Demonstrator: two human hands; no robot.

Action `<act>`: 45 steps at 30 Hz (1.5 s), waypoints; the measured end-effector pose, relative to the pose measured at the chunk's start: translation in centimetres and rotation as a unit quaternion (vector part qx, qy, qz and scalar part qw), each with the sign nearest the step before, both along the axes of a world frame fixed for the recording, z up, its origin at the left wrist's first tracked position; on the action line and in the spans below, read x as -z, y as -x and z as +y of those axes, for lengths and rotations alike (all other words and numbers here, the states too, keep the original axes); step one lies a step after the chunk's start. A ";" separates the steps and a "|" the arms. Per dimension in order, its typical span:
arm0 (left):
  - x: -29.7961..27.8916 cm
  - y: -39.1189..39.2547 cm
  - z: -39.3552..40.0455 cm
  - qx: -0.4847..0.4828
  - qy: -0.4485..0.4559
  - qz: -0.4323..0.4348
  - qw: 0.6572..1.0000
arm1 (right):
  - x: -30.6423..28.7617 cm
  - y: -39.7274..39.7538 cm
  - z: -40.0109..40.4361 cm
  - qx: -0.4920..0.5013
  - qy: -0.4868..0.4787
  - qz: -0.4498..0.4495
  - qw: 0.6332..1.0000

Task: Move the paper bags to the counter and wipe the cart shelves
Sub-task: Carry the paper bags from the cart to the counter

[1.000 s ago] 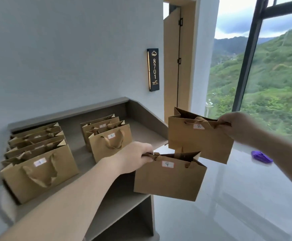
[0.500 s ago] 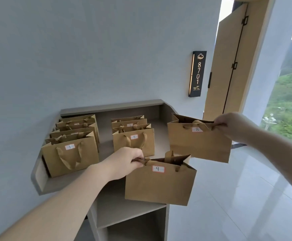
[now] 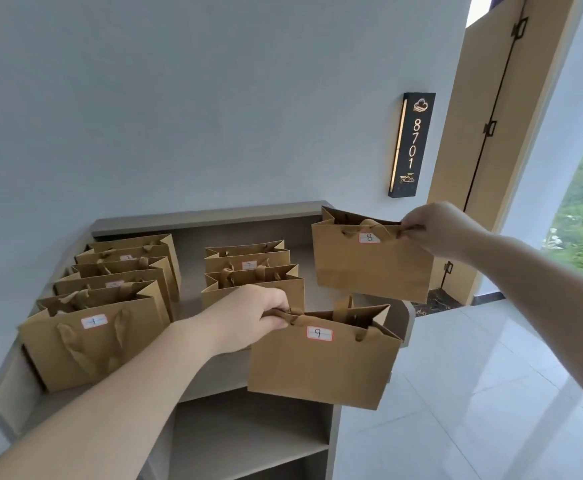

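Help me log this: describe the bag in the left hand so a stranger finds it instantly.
Start at the grey counter under the room sign. Off its right front corner, the left hand holds a brown paper bag by its handle. Its label reads 9, and it hangs lowest and nearest.

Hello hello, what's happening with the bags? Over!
Left hand grips bag 9 by its handle. Right hand grips bag 8. Both in the air over the counter. Right side free.
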State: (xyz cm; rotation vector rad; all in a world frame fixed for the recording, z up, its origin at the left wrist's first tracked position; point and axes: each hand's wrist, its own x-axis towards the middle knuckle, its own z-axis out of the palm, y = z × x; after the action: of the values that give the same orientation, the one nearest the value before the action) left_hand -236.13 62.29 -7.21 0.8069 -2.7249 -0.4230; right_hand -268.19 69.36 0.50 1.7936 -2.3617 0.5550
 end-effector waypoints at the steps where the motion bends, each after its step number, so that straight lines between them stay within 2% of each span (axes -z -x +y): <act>1: 0.2 0.3 -0.2 -0.004 -0.006 -0.003 1.000 | 0.3 0.3 -0.8 -0.012 -0.003 0.000 1.000; 9: 0.1 0.5 -0.4 -0.082 -0.043 -0.035 0.995 | 3.2 2.1 -5.6 -0.119 -0.066 -0.029 0.990; 16: 0.6 2.2 1.3 -0.145 -0.055 -0.047 0.987 | 3.0 3.3 -8.1 -0.222 -0.072 -0.065 0.970; 21: 1.4 2.8 2.6 -0.175 -0.071 -0.042 0.981 | 2.9 3.6 -9.5 -0.259 -0.068 -0.044 0.963; 25: 1.6 2.6 3.4 -0.196 -0.079 -0.038 0.977 | 2.9 3.8 -10.5 -0.262 -0.068 -0.064 0.960; 29: 2.0 2.3 3.4 -0.210 -0.082 -0.027 0.974 | 6.2 3.8 -11.5 -0.245 -0.108 -0.043 0.962; 36: 2.2 2.9 2.2 -0.194 -0.070 -0.038 0.978 | 10.7 5.5 -12.6 -0.207 -0.151 -0.109 0.960; 41: 1.4 3.5 0.9 -0.192 -0.051 -0.039 0.979 | 9.3 5.5 -11.9 -0.230 -0.168 -0.058 0.957; 45: -0.4 4.6 0.0 -0.179 -0.036 -0.026 0.983 | 4.8 3.5 -9.5 -0.273 -0.111 -0.097 0.951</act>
State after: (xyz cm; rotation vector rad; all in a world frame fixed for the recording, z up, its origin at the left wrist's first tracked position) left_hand -240.70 62.29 -6.83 1.3132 -2.5437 -0.4263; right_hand -271.67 59.91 -4.25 2.6338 -2.0885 0.5579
